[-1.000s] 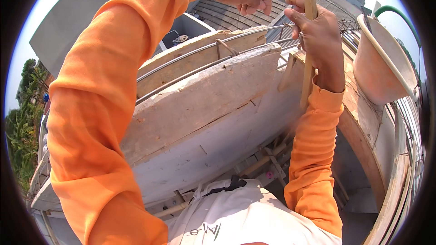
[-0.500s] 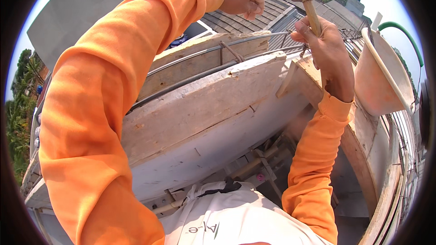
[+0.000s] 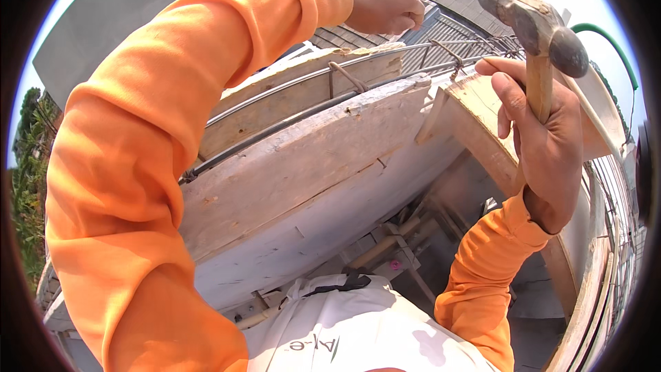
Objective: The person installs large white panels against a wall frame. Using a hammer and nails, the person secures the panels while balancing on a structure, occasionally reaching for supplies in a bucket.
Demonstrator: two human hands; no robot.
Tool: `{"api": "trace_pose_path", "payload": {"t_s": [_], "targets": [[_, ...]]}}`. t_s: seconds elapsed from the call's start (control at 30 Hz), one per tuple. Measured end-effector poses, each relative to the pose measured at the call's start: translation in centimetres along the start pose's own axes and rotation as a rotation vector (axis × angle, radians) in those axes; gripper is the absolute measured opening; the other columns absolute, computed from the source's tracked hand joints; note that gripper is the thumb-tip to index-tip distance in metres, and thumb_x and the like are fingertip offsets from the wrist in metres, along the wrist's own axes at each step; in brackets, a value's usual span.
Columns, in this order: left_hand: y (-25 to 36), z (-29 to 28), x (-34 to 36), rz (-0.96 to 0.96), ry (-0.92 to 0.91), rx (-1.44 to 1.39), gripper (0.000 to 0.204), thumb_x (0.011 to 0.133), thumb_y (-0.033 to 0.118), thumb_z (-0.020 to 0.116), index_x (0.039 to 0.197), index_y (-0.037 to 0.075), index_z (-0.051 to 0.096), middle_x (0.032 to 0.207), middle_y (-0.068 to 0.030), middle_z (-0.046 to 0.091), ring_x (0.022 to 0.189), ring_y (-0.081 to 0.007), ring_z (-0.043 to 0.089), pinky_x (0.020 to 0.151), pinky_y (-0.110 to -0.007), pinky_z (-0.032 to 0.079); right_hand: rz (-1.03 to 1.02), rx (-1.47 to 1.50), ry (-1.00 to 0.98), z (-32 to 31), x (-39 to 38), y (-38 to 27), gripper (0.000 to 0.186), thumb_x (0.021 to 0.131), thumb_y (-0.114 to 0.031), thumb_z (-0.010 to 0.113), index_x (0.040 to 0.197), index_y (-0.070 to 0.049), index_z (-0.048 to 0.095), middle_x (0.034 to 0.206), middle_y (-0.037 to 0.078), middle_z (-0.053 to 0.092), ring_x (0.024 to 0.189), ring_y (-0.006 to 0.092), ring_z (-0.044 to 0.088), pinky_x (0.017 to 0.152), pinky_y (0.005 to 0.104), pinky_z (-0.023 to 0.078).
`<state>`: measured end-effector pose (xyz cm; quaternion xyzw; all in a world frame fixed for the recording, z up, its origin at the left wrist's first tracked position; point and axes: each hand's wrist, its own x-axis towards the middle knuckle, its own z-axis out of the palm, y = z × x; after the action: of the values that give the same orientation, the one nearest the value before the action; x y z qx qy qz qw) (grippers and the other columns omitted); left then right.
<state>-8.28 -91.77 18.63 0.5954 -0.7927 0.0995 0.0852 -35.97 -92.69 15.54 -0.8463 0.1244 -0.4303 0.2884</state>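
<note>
A hammer (image 3: pixel 541 24) with a worn, rounded steel head and a wooden handle stands head-up in my right hand (image 3: pixel 547 131). My fingers wrap the handle, and the raised hand is near the wooden corner of the formwork. Farther off, at the top middle, my left hand (image 3: pixel 385 7) is curled closed beyond the far plank (image 3: pixel 303 100). Whatever it may hold is hidden by the fingers. Between the far plank and a nearer thick plank (image 3: pixel 310 145) run steel reinforcing bars (image 3: pixel 289 114), tied by a bent wire stirrup (image 3: pixel 348 77).
At right, a pale tub (image 3: pixel 597 127) sits partly behind my right hand, with a green hose (image 3: pixel 609 38) arching over it. More steel bars (image 3: pixel 623 213) run along the right edge. A deep gap with timber props (image 3: pixel 403 241) opens below. Roofs (image 3: pixel 451 0) lie beyond.
My right hand and the hammer have come nearer and moved right and down, and the hammer head has turned. My left hand has shifted slightly right, still closed.
</note>
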Motion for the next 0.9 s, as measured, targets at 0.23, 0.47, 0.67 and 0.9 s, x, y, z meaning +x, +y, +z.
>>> {"api": "trace_pose_path", "payload": {"t_s": [0.23, 0.47, 0.67, 0.9], "targets": [[-2.7, 0.2, -1.0, -0.260, -0.147, -0.390, 0.028, 0.104, 0.022, 0.053, 0.117, 0.002, 0.069, 0.110, -0.0122, 0.072, 0.105, -0.0209, 0.070, 0.096, -0.033, 0.056, 0.016, -0.527, 0.000, 2.0, 11.5, -7.0, 0.041, 0.094, -0.029, 0.053, 0.122, -0.004, 0.069, 0.086, 0.010, 0.071, 0.083, 0.0194, 0.060, 0.076, 0.0359, 0.047], [-8.1, 1.4, -6.5, -0.553, -0.198, -0.639, 0.026, 0.104, 0.022, 0.058, 0.115, 0.002, 0.071, 0.119, -0.0136, 0.071, 0.111, -0.0225, 0.069, 0.104, -0.033, 0.053, 0.058, -0.744, -0.458, 4.7, 18.3, -7.0, 0.045, 0.094, -0.038, 0.050, 0.128, -0.014, 0.068, 0.100, 0.011, 0.073, 0.108, 0.0284, 0.060, 0.099, 0.0443, 0.045], [-5.2, -0.1, -8.8, -0.472, -0.290, -0.704, 0.035, 0.105, 0.029, 0.056, 0.122, 0.002, 0.068, 0.120, -0.0128, 0.070, 0.113, -0.0209, 0.068, 0.106, -0.031, 0.051, -0.111, -0.885, -0.343, 3.7, 18.3, -7.5, 0.043, 0.091, -0.037, 0.057, 0.127, -0.017, 0.069, 0.098, 0.009, 0.073, 0.103, 0.0265, 0.061, 0.092, 0.0400, 0.049], [-1.5, -0.4, -8.9, -0.537, -0.089, -0.574, 0.044, 0.108, 0.037, 0.046, 0.115, 0.000, 0.069, 0.117, -0.0154, 0.071, 0.112, -0.0244, 0.069, 0.105, -0.032, 0.051, -0.176, -0.776, -0.356, 2.4, 17.4, -7.0, 0.041, 0.092, -0.036, 0.058, 0.125, -0.014, 0.069, 0.092, 0.007, 0.069, 0.094, 0.0228, 0.058, 0.085, 0.0370, 0.046]]}}
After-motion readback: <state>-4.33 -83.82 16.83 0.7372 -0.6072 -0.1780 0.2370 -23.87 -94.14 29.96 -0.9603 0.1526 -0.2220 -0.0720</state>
